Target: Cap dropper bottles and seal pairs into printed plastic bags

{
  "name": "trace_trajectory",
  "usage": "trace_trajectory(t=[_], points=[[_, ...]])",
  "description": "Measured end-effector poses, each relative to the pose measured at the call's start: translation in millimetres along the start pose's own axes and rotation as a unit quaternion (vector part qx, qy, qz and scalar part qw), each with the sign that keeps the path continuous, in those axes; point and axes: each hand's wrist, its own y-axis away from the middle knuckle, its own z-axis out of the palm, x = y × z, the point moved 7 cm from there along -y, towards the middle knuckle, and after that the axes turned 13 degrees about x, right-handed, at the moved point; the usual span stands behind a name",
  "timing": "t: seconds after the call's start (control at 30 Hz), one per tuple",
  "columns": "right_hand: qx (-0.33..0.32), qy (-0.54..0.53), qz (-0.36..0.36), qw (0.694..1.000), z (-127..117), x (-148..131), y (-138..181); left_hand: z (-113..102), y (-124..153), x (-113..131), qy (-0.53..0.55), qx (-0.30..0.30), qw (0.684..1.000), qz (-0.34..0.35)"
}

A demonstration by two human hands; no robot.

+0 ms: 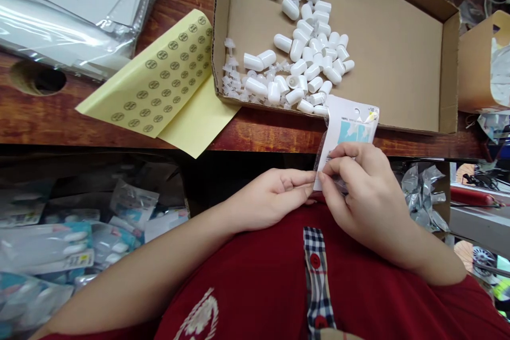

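Close to my chest, both hands pinch a small clear plastic packet (346, 128) with a white and blue printed card inside. My right hand (358, 191) wraps its fingers over the packet's lower part. My left hand (274, 196) grips the packet's lower left edge between thumb and fingertips. The packet's top leans against the front wall of a shallow cardboard tray (398, 64) on the wooden table (48, 117). Inside the tray lie several white plastic caps (311, 53) and small clear plastic parts (233, 79).
A yellow sheet of round stickers (159, 79) lies curled left of the tray. Papers in clear sleeves (67, 5) sit at the far left. Below the table edge at left, a bin holds several packed bags (59, 249). Crumpled plastic (422, 191) and a cardboard box (478, 58) are at right.
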Motion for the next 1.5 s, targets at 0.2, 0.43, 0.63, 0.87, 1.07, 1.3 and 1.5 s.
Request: trace_trajectory(t=[0.2, 0.43, 0.63, 0.87, 1.07, 1.3, 1.5], points=[[0.008, -0.002, 0.005, 1.0, 1, 0, 1, 1, 0, 1, 0.002, 0.001, 1.0, 0.003], [0.026, -0.007, 0.011, 1.0, 0, 0, 3, 5, 5, 1, 0.07, 0.0, 0.997, -0.021], [0.049, -0.033, 0.037, 0.998, 1, 6, 6, -4, 1, 4, -0.064, 0.068, 0.995, 0.034], [0.087, -0.174, 0.092, 0.977, -31, 49, 29, -11, 0, -3, -0.001, 0.085, 0.996, 0.006], [0.046, -0.25, 0.095, 0.962, -9, 85, 87, -21, -2, -16, 0.012, 0.131, 0.991, -0.036], [0.16, -0.353, 0.154, 0.909, 24, 96, 103, -12, -14, -21, 0.01, 0.191, 0.979, -0.064], [0.19, -0.441, 0.24, 0.844, 40, 112, 117, -7, -20, -24, -0.077, 0.203, 0.972, -0.091]])
